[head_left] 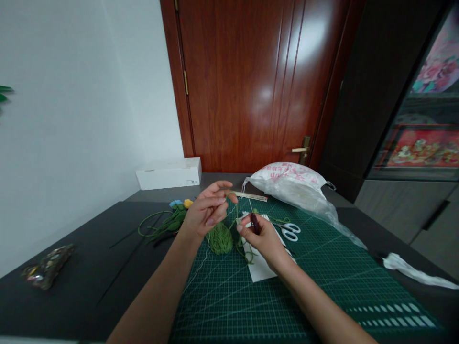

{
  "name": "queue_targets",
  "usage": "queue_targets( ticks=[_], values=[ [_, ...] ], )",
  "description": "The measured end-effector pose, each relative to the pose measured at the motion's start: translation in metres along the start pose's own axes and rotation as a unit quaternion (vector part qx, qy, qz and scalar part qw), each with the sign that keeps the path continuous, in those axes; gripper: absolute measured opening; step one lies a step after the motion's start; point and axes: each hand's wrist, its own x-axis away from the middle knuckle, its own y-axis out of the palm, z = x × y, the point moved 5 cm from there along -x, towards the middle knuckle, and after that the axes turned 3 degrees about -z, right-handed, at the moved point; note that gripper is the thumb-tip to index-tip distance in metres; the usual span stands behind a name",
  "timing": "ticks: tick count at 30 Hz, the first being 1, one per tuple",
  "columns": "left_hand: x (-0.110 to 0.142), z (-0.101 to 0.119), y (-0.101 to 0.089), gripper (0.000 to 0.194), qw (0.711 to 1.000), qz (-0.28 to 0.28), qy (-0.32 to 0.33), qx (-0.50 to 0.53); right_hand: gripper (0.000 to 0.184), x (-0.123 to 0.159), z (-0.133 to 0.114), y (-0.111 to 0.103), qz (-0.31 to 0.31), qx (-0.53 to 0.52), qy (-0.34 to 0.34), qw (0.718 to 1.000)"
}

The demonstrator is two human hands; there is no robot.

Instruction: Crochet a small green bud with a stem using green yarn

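Green yarn (237, 208) runs over the raised fingers of my left hand (210, 205), its thumb pressed toward the index finger. My right hand (263, 236) is closed around a crochet hook (255, 223) with a dark handle; its thin metal shaft points up and away. Some green yarn hangs by the right fingertips, partly hidden by them. Between and below both hands lies a ball of green yarn (220, 238) on the green cutting mat (229, 296). Under the right hand is a white sheet (258, 267), and beside it lie white-handled scissors (289, 231).
Yarn flowers with green stems (172, 222) lie left of my left arm. A clear-and-white plastic bag (297, 184) sits at the back right, a white box (170, 174) at the back left. A ruler (253, 196), a shiny packet (48, 267) and a crumpled white strip (412, 272) are also on the table.
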Motion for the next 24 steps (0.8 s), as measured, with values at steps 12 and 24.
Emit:
queue_targets(
  ticks=[12,24],
  values=[
    [0.000,0.010,-0.029,0.036,0.993,0.109,0.052,0.006,0.052,0.005,-0.015,-0.007,-0.012,-0.044,0.012,0.999],
    [0.010,0.033,-0.032,0.048,0.980,0.181,0.076,0.031,0.036,0.011,-0.041,-0.051,0.143,0.093,-0.103,0.980]
  ],
)
